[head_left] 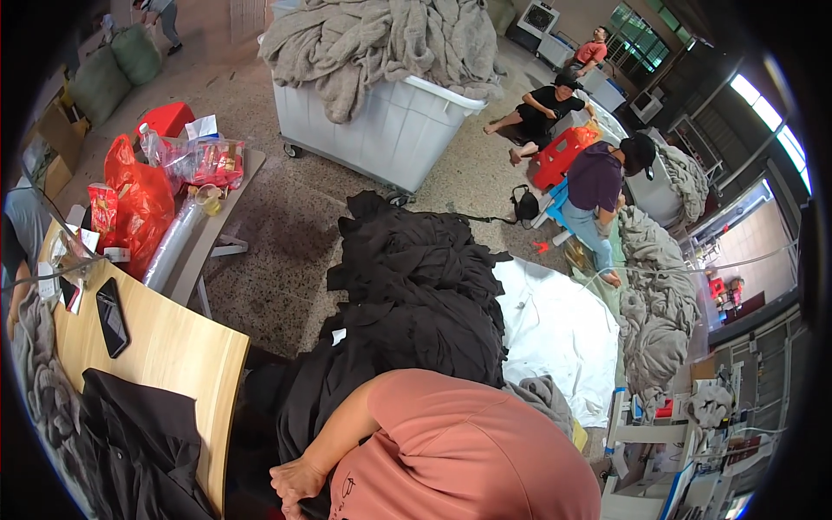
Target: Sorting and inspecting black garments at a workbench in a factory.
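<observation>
My right arm, in a salmon short sleeve, crosses the lower middle. At its end, my right hand [297,482] is closed, fingers curled, low in the gap between the table and my body. Dark fabric lies around it, and what its fingers hold, if anything, is hidden. My left hand is out of sight. To the left, a black garment with buttons [143,438] is spread over the near end of the wooden table [186,347]. Beyond my arm rises a large heap of black garments [416,286], with a small white tag [339,336] on it.
A black phone [112,317] lies on the table. A red plastic bag [139,204] and clear plastic roll [173,238] sit beyond. A white wheeled bin [364,130] holds grey knitwear [381,43]. White sheeting [559,334] lies right of the heap. Several people sit at the far right.
</observation>
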Motion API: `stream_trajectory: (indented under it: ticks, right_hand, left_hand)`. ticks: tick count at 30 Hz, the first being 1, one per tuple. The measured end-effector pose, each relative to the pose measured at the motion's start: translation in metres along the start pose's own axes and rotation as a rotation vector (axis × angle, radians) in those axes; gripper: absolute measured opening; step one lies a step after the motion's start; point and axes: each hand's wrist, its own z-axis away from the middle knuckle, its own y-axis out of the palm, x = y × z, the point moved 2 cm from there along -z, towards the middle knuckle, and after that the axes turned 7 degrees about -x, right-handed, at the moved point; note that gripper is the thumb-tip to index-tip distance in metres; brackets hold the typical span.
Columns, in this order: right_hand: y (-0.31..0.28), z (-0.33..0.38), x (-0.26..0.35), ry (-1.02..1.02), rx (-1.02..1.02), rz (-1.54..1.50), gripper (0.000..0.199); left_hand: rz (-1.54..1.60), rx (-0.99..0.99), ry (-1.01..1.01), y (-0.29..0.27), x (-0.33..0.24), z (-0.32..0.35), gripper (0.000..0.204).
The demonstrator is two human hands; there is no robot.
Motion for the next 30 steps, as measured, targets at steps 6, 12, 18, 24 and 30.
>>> stream_trajectory:
  ticks: [6,12,18,24,30]
  right_hand:
    - [-0.003,-0.004,0.000,0.014,-0.011,-0.067,0.009]
    - [-0.001,-0.003,0.001,0.081,0.086,-0.071,0.008]
    - [0.001,-0.004,-0.004,0.287,0.225,-0.195,0.008]
    - [-0.007,-0.011,-0.008,0.705,0.431,-0.268,0.011]
    - [0.002,0.002,-0.013,0.756,0.367,-0.338,0.009]
  left_hand:
    - [0.016,-0.028,-0.018,-0.008,-0.002,0.010,0.024]
    - [0.021,-0.031,-0.041,-0.009,-0.001,0.013,0.025]
    - [0.042,-0.058,-0.054,-0.013,0.000,0.021,0.027]
    - [-0.098,-0.079,0.047,-0.023,0.017,0.008,0.030]
    - [-0.260,-0.151,0.291,-0.005,0.008,0.017,0.017]
